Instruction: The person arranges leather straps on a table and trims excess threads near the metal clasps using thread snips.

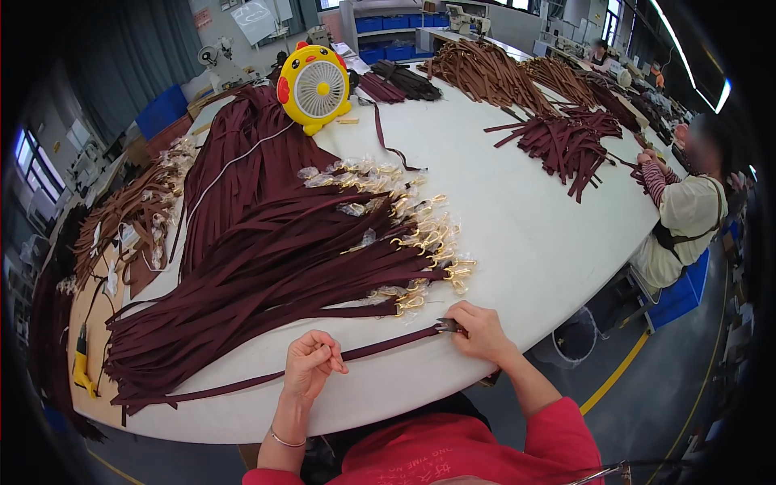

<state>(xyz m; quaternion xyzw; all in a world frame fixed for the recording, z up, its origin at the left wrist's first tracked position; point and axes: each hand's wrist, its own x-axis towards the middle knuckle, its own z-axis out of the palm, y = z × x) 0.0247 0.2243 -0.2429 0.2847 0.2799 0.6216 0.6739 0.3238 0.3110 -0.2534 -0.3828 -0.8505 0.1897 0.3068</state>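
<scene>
My right hand (479,331) is closed around a small dark metal tool with forked jaws (444,325), whose tip is at the end of a single maroon strap (388,343). That strap runs left along the near table edge. My left hand (311,364) is raised by the strap with fingers curled and thumb pinched; whatever it may hold is too small to make out. Beyond both hands lies a large pile of maroon straps (267,275), their gold metal clasps (428,234) partly in clear plastic wrap and pointing right.
A yellow chick-shaped fan (322,87) stands on the white table (517,234) behind the pile, its cable trailing left. Brown straps (485,73) and more maroon straps (566,145) lie farther back. A co-worker (687,202) sits at right. A yellow-handled tool (82,364) is at left.
</scene>
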